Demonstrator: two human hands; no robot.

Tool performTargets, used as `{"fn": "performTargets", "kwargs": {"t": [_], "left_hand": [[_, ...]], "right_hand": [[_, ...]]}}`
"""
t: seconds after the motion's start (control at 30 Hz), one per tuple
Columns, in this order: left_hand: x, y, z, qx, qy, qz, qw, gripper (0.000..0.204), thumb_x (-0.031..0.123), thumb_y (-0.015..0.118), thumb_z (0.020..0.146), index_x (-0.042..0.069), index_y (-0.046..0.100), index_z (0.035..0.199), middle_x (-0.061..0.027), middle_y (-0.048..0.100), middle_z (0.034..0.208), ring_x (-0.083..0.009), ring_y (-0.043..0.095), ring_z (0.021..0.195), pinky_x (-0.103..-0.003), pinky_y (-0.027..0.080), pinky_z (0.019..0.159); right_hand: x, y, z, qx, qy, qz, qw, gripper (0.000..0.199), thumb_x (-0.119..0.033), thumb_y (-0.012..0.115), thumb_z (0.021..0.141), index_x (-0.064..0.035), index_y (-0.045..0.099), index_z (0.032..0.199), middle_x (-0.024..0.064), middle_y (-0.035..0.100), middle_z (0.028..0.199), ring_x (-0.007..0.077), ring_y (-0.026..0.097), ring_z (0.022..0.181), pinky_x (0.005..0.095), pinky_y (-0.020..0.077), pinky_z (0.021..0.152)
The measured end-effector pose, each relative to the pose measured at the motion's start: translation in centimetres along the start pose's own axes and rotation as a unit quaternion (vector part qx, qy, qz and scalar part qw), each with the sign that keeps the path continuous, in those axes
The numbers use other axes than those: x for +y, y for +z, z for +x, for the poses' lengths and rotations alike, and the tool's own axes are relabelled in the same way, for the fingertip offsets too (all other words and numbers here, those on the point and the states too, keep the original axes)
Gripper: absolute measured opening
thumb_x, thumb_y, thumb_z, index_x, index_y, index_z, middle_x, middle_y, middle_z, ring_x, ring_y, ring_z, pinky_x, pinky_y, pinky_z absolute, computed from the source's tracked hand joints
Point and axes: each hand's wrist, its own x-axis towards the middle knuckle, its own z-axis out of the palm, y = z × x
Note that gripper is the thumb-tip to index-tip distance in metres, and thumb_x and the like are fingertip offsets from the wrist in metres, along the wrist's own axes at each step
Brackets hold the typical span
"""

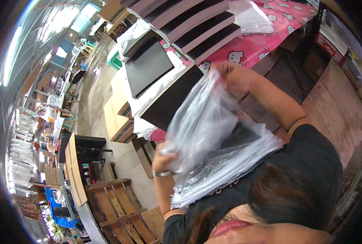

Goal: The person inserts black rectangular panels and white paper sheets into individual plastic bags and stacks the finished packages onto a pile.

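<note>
A clear plastic bag (pixel 205 118) is stretched between my two hands, blurred by motion. My left hand (pixel 164 157), with a silver band at the wrist, grips its lower left edge. Up by the table edge, my right hand (pixel 227 75) pinches the bag's upper corner; its fingers are smeared. A stack of clear plastic bags (pixel 230 166) lies close against my dark shirt, between my forearms. Just beyond the bag is a flat black panel (pixel 175 97), partly covered by it. Another black panel (pixel 148 69) rests on white wrapping farther left.
Overlapping black panels with pale strips (pixel 205 30) lie on a pink patterned cloth (pixel 238 55). More clear plastic (pixel 252 18) sits at the far side. Cardboard boxes (pixel 118 118) stand left of the table, a wooden pallet (pixel 118 209) lower left. A red crate (pixel 329 46) is at right.
</note>
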Motion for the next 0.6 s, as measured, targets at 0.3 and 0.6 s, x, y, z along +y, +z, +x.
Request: {"fn": "performTargets", "kwargs": {"t": [0.3, 0.6], "left_hand": [[1.5, -5.4, 5.4, 0.189, 0.098, -0.136, 0.967, 0.033, 0.010, 0.056, 0.080, -0.005, 0.051, 0.108, -0.0131, 0.060, 0.092, -0.0183, 0.060, 0.077, -0.030, 0.049, 0.064], [2.2, 3.7, 4.1, 0.333, 0.105, 0.326, 0.878, 0.063, 0.001, 0.044, 0.079, 0.006, 0.030, 0.141, -0.0014, 0.055, 0.069, -0.0070, 0.044, 0.054, -0.022, 0.038, 0.048]], "right_hand": [[-1.9, 0.0, 3.5, 0.059, 0.004, -0.153, 0.987, 0.045, -0.004, 0.054, 0.072, -0.0089, 0.051, 0.116, 0.0019, 0.049, 0.082, 0.0109, 0.053, 0.072, 0.0236, 0.0449, 0.066], [1.3, 3.6, -0.7, 0.184, -0.130, -0.721, 0.655, 0.060, 0.003, 0.054, 0.071, -0.0134, 0.049, 0.128, 0.0161, 0.048, 0.102, 0.0304, 0.056, 0.090, 0.0360, 0.0481, 0.076]]}}
